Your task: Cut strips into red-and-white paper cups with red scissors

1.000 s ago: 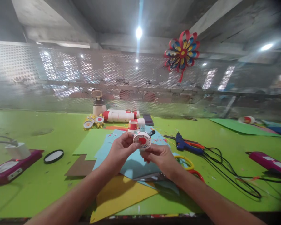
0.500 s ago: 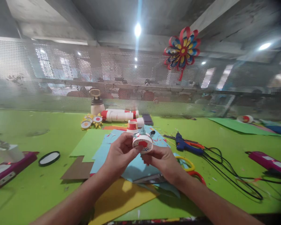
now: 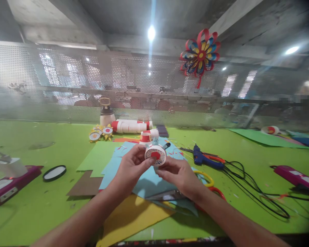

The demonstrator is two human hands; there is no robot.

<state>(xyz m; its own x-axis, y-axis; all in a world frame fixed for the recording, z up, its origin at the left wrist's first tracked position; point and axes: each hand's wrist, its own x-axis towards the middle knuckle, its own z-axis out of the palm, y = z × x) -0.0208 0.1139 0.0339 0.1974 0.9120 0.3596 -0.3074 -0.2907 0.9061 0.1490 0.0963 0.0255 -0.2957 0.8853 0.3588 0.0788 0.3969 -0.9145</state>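
My left hand (image 3: 130,166) is closed on a paper cup bottom (image 3: 155,156), a shallow white disc with a red centre and a ring of small dark marks. Its thumb presses near the red middle. Light blue paper tabs stick out around the rim, and a dark tip shows at the upper right. Below the disc, the fingers of my right hand (image 3: 176,173) pinch at a small light blue paper tab (image 3: 156,168) on the lower edge. Light blue paper sheets (image 3: 146,185) lie under both hands. Scissors (image 3: 204,178) with yellow and red handles rest partly behind my right hand.
A blue glue gun (image 3: 206,160) with a black cord lies to the right. Purple power strips (image 3: 296,178) sit on both sides. Behind are paper cups (image 3: 145,138), yellow paper flowers (image 3: 95,134) and a spray bottle (image 3: 106,115). A yellow sheet (image 3: 134,219) lies in front.
The cup bottom has tilted so its face turns more towards me, and it has shifted slightly left. My right fingers have moved a little under its lower edge, where a blue tab now shows.
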